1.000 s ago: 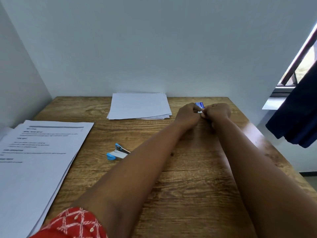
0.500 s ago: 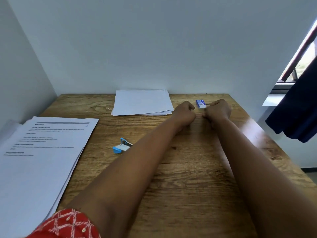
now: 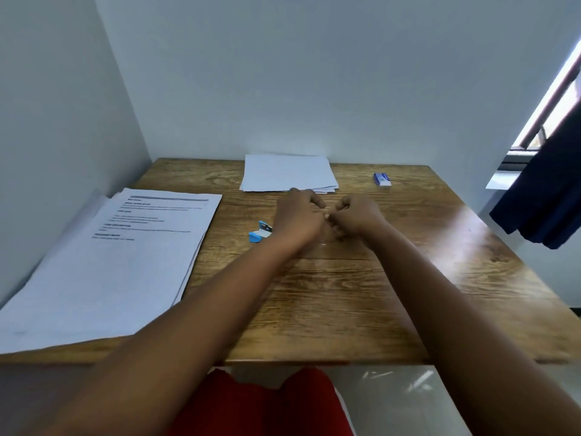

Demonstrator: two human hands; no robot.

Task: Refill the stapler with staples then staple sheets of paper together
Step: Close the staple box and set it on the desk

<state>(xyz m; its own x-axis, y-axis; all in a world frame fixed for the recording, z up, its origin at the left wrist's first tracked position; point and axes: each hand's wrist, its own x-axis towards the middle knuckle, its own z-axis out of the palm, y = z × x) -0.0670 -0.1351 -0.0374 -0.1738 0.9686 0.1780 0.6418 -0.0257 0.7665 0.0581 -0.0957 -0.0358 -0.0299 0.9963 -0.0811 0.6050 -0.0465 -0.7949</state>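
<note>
My left hand (image 3: pixel 298 217) and my right hand (image 3: pixel 356 215) meet fingertip to fingertip over the middle of the wooden desk (image 3: pixel 361 294). Their fingers are curled and pinch a tiny pale staple strip (image 3: pixel 327 216), mostly hidden. The small blue and white stapler (image 3: pixel 258 233) lies on the desk just left of my left hand, which partly covers it. The blue staple box (image 3: pixel 382 179) sits apart at the back right. A stack of blank sheets (image 3: pixel 287 173) lies at the back, just beyond my left hand.
A larger pile of printed sheets (image 3: pixel 119 262) covers the desk's left side and overhangs the near edge. Walls close off the back and left. A dark curtain (image 3: pixel 547 196) and a window are to the right.
Both hands have left the staple box and come toward me and leftward, from the back right to the desk's middle by the stapler. The view has tilted down.
</note>
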